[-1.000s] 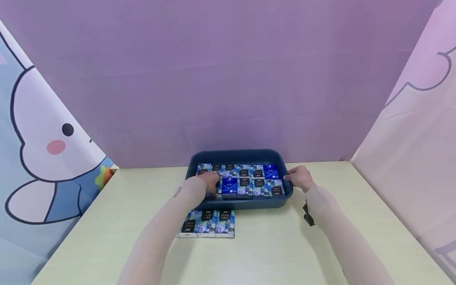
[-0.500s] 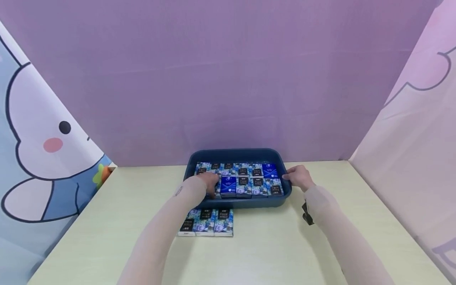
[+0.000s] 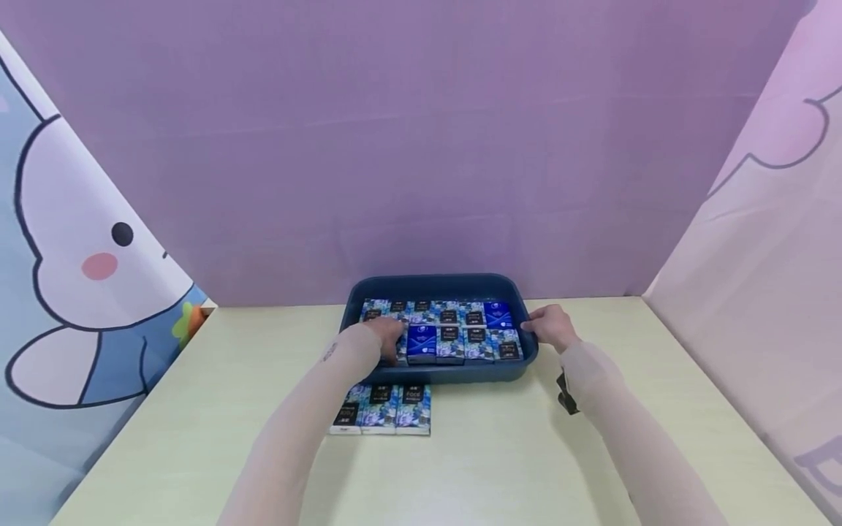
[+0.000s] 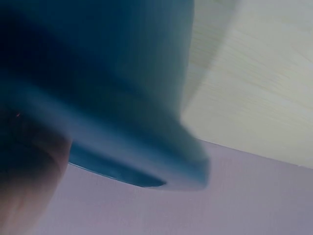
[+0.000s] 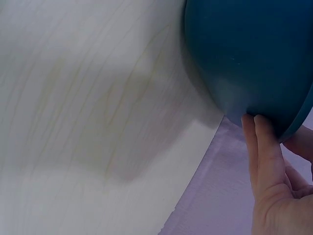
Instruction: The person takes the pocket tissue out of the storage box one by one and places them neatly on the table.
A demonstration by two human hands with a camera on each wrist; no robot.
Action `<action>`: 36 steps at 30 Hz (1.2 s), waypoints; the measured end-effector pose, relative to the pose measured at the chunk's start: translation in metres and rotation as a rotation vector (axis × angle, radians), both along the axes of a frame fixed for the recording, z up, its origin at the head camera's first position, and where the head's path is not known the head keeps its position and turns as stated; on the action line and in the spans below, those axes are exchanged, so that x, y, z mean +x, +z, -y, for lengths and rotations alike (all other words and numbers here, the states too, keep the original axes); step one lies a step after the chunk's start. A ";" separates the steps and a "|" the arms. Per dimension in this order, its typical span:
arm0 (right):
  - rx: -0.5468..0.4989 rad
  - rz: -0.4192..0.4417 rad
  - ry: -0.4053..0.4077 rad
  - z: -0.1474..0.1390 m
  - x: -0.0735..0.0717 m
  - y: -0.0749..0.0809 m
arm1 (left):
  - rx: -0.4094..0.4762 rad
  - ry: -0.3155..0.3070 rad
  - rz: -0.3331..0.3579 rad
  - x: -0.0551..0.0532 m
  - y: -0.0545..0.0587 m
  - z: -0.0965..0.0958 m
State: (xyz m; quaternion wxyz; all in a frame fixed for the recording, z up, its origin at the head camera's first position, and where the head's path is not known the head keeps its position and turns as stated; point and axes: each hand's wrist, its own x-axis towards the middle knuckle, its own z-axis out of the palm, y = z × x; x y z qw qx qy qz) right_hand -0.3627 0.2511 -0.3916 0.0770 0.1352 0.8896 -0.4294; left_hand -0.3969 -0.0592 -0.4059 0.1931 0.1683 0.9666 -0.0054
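Purple cloth (image 3: 421, 146) is hung. At three o'clock, the tub (image 3: 454, 375) is pinched by the right hand (image 3: 555, 326), likely to stop sliding; any left hand (image 3: 387, 337) grip is hidden.

A screened-in tabletop booth (image 3: 631, 219): beyond the right fingers (image 5: 268, 152) hangs purple cloth (image 3: 421, 146), well left of them a cartoon-animal backdrop (image 3: 79, 219), to their right a pink-and-white printed sheet (image 3: 776, 248), beneath them a wood-grain table (image 3: 493, 453).

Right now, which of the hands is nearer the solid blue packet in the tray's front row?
Left. The left hand is just left of the solid blue packet; the right hand grips the right end of the tray, clearly farther off.
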 end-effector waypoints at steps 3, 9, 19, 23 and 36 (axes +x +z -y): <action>0.004 -0.001 -0.001 -0.002 -0.002 -0.001 | 0.011 0.010 0.012 0.001 0.003 0.001; -0.002 0.009 -0.003 -0.002 -0.004 -0.001 | 0.011 0.020 0.006 0.006 0.007 0.004; 0.008 -0.004 -0.005 0.000 -0.001 0.001 | -0.026 -0.025 -0.007 0.007 0.013 0.005; 0.003 0.000 -0.006 0.000 0.000 0.001 | -0.037 -0.045 -0.017 0.012 0.021 0.005; -0.004 -0.002 -0.003 -0.001 0.001 0.000 | -0.029 -0.033 -0.024 0.030 0.060 -0.001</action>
